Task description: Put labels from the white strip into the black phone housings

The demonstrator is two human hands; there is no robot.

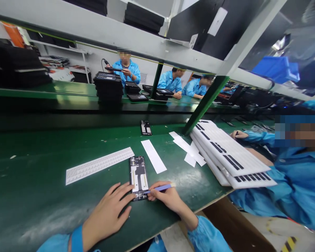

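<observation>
An opened phone frame (139, 176) lies on the green bench (36, 196) in front of me, black with white and gold inner parts. My left hand (107, 211) rests flat beside it, fingers spread, fingertips touching its lower left edge. My right hand (168, 199) is closed around a thin blue-handled tool (160, 188), whose tip touches the lower right part of the phone frame.
Two white sticker strips (99, 165) (154, 156) lie near the phone frame. A second phone part (146, 127) lies farther back. Stacked white sheets (231, 154) sit to the right, next to a co-worker in blue (291, 182). A green post (204, 103) rises mid-bench; several people sit opposite.
</observation>
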